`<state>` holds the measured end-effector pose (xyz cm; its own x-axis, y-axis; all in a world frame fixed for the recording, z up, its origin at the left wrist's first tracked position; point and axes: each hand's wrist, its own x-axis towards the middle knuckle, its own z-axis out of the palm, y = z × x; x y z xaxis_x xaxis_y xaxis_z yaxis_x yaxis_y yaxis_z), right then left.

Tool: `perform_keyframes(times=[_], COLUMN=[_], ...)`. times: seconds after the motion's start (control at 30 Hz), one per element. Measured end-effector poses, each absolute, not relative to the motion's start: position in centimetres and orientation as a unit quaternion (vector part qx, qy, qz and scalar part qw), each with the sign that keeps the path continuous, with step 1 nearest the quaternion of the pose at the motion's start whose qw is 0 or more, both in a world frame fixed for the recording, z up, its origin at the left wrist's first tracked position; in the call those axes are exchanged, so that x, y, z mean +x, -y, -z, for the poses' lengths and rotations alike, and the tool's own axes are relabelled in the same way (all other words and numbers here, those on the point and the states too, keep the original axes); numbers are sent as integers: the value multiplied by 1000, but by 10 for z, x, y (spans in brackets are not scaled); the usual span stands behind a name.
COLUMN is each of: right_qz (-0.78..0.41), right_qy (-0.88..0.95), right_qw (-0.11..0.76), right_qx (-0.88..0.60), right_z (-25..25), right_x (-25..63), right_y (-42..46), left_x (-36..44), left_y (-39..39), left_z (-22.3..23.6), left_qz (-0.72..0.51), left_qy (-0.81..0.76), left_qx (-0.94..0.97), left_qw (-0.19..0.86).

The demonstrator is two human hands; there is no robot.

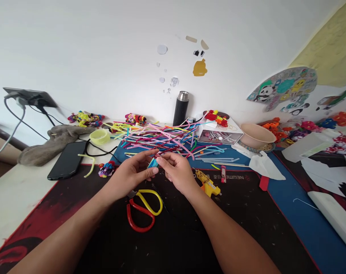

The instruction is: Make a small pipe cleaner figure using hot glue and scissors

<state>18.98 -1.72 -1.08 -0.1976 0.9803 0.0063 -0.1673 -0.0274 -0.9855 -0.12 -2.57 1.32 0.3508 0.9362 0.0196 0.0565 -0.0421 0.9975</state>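
Observation:
My left hand (130, 172) and my right hand (177, 170) meet above the black mat (173, 243), fingers pinched together. Between their fingertips is a small light-blue pipe-cleaner piece (153, 162) with some dark red at its upper end; the fingers partly cover it. Scissors (158, 210) with one yellow and one red handle lie just below my hands, their blades mostly hidden under my left hand. A yellow glue gun (209, 185) rests beside my right wrist. Behind my fingers spreads a heap of many-coloured pipe cleaners (161, 135).
A black thermos (181, 109) stands against the wall. To the left are a phone (67, 160), a yellow-green coil (100, 137) and a small fuzzy figure (106, 169). A small drawer box (221, 135), a beige bowl (257, 136) and clear glue sticks (214, 160) are to the right.

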Motion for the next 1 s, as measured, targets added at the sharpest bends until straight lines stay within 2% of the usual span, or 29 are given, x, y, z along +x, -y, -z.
perform_keyframes(times=[0.27, 0.63, 1.0], right_qz=[-573, -591, -559], right_qy=[527, 541, 564], right_qw=[474, 433, 443], right_qx=[-413, -414, -417], right_z=[13, 9, 12], right_x=[191, 193, 193], right_y=[18, 18, 18], left_x=[2, -2, -4], left_y=[28, 24, 21], left_z=[-12, -8, -11], left_qz=[-395, -422, -425], left_qy=[-438, -425, -433], left_qx=[631, 617, 589], left_qw=[504, 510, 534])
